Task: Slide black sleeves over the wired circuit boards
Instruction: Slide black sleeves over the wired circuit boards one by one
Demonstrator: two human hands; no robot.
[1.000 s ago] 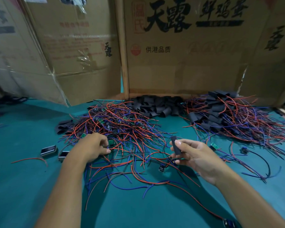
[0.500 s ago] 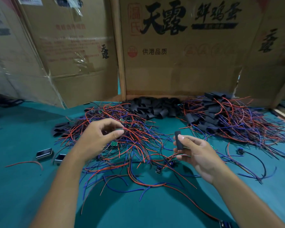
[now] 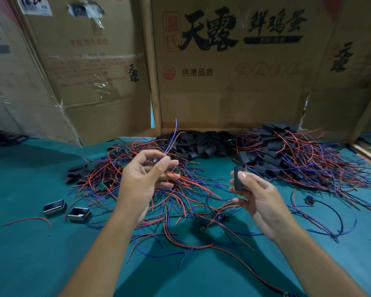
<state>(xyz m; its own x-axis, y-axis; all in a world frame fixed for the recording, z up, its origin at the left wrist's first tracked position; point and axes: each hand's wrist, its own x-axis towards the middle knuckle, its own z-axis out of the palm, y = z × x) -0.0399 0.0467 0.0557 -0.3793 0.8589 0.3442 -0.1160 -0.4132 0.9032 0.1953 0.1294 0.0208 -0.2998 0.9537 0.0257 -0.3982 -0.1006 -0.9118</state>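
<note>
Behind, carton (image 3: 234,82) printed 天露, 供港品质, right hand (image 3: 259,200) pinching sleeve (image 3: 237,178)

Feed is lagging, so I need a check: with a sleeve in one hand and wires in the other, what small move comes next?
Probably bring the left hand, pinching wires, toward the black sleeve upright in the right hand; they remain apart, nothing threaded yet.

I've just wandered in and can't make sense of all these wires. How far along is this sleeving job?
Done: the pile on the right shows black sleeves already mixed in among its wires. In hand: the right hand holds one black sleeve, and the left hand pinches a wired piece lifted from the heap. Left: the big tangle of bare wired boards and a stock of loose sleeves behind it. Plenty remains.
</note>
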